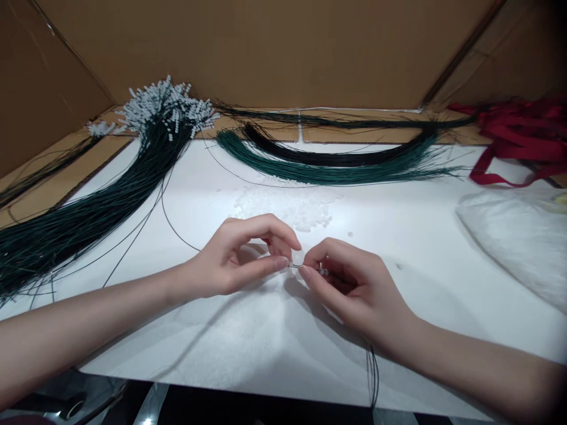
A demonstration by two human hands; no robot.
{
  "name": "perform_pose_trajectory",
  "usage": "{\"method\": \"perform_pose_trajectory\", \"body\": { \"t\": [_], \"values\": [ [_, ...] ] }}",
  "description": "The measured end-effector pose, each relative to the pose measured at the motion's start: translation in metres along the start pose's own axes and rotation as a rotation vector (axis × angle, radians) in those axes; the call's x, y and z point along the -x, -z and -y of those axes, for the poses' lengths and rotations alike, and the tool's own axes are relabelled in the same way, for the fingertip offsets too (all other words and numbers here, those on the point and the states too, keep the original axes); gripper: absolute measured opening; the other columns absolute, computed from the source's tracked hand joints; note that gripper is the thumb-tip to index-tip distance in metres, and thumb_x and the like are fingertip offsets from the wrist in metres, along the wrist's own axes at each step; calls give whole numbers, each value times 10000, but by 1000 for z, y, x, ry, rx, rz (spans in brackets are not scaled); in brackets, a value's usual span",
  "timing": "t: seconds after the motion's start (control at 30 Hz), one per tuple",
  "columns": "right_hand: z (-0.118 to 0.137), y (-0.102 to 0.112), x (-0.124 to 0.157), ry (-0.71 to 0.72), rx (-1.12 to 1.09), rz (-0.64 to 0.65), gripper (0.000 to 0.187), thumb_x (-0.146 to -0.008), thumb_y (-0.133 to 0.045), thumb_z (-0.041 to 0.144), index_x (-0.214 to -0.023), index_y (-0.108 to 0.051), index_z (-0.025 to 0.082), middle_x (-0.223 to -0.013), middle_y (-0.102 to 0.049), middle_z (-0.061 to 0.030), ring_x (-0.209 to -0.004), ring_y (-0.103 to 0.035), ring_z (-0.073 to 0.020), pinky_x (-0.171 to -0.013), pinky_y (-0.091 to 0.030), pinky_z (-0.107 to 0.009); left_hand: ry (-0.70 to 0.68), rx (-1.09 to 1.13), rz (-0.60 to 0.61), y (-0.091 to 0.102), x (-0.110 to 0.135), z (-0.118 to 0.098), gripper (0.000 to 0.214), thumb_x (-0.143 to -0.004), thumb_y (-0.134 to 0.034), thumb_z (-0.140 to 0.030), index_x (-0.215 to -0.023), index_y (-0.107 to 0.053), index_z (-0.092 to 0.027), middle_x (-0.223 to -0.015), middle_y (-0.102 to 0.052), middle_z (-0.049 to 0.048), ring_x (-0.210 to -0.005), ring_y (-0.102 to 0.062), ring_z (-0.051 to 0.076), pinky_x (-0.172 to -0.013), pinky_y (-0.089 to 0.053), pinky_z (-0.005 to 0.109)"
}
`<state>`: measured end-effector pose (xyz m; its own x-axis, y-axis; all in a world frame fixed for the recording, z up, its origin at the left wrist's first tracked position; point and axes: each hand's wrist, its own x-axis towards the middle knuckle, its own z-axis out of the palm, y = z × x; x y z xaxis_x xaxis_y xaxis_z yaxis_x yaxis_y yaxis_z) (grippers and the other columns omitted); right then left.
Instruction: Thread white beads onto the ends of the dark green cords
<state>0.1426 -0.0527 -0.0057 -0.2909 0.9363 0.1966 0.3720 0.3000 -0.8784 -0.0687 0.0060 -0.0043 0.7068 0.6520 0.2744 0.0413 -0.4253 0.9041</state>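
Note:
Both my hands meet over the middle of the white table (398, 236). My left hand (239, 257) is closed in a pinch, thumb and forefinger tips pressed together on something tiny that I cannot make out. My right hand (349, 283) is closed on a thin dark wire (372, 378) with a few small white beads (322, 271) on its end; the wire runs under the palm and off the table's near edge. The two pinches almost touch. A loose pile of small clear beads (292, 206) lies just beyond my fingers.
A thick bundle of dark green wires (88, 212) tipped with white beads (163, 109) fans along the left. More green and black wires (328, 162) curve across the back. Red ribbon (518, 139) lies at back right, a clear plastic bag (518, 236) at right. Brown cardboard walls surround the table.

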Motion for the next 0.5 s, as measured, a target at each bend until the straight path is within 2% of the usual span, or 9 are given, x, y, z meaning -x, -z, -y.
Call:
{"method": "perform_pose_trajectory", "body": {
  "t": [0.5],
  "values": [
    [0, 1, 1, -3, 6, 2, 146, -885, -576, 121, -743, -582, 154, -592, -418, 56, -504, -344, -63, -456, -275, -221, 34, 41, -9, 0, 1, 3, 194, -905, -657, -128, -1093, -635, -176, -941, -678, 45, -866, -682, 143, -760, -577, 246]
  ]
}}
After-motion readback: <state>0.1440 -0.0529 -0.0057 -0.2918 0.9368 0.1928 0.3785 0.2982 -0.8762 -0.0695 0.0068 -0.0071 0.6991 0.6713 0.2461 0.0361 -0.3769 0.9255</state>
